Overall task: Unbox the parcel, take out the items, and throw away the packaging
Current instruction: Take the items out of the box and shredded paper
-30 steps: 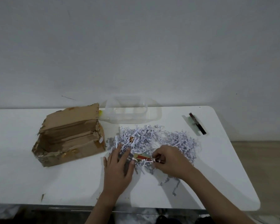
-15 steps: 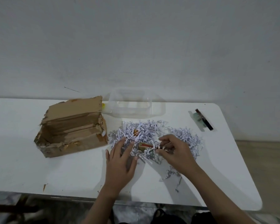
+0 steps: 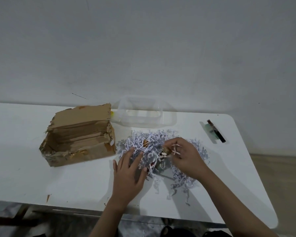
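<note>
Cardboard box and clear tub, both empty

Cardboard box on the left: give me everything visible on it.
The cardboard box is brown corrugated card, worn and torn along its edges, with tape remnants on the front wall. It sits on the white table, left of the shredded paper, its open top showing no items in the part of its inside that is visible. One flap stands up at the back. Neither the left hand nor the right hand touches it; its right end sits close beside the paper pile.
</note>
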{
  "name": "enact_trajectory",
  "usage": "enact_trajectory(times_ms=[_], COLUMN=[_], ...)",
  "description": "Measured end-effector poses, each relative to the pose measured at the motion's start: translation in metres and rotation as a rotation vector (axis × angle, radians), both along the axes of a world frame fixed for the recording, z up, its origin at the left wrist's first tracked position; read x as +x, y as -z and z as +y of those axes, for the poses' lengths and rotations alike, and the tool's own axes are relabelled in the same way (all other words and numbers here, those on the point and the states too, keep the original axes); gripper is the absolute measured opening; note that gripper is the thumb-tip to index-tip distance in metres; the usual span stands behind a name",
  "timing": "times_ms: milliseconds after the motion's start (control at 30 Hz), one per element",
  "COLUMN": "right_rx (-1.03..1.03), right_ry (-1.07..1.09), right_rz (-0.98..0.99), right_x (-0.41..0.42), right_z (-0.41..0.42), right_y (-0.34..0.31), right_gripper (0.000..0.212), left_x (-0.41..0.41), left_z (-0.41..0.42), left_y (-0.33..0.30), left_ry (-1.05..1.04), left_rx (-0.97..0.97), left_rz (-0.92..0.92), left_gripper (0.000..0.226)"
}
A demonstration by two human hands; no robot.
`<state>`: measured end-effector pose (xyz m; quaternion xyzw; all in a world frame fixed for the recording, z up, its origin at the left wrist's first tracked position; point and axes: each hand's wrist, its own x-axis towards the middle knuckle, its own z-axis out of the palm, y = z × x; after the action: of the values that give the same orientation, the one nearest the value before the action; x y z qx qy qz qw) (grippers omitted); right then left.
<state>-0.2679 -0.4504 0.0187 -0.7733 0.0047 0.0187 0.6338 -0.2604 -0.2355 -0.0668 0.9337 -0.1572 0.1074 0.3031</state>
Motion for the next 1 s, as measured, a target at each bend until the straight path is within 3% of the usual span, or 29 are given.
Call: enact_trajectory(times_ms=[267,433,533,633,700,867,1000], right_rx=[-0.838,-1.084,-1.053,-0.963,-0.976,-0.815,-0.755], right_ry=[0.021,0.135,0.066,-0.138,-0.189,-0.094,0.012], right_rz=[-0.122,-0.149,-0.21,-0.106,-0.101,-0.311,-0.33], right_x=[-0.009,-0.012,-0.007,-0.004,-0.007,-0.02,-0.028], right_z=[-0.011,0.0,0.006,0.013,0.016,0.006,-0.007], right_y=[-0.004,-0.026,-0.029,-0.009,0.006,0.033,0.028], right_gripper=[0.029,0.024,0.023,0.043,0.043,0.023,0.017], left_x=[0.001,0.001,0.0,0.0,0.001,0.0,0.002], left_z=[0.0,0.001,0.0,0.0,0.0,0.0,0.001], left_y=[0.002,0.003,0.002,0.002,0.001,0.0,0.003], left_ry=[0.012,0.009,-0.004,-0.002,-0.001,-0.003,0.008], left_rx=[-0.018,0.0,0.011,0.028,0.031,0.025,0.021], left_rz=[0.004,0.005,0.008,0.019,0.021,0.024,0.025], left_gripper=[0.047,0.047,0.047,0.047,0.048,0.047,0.047])
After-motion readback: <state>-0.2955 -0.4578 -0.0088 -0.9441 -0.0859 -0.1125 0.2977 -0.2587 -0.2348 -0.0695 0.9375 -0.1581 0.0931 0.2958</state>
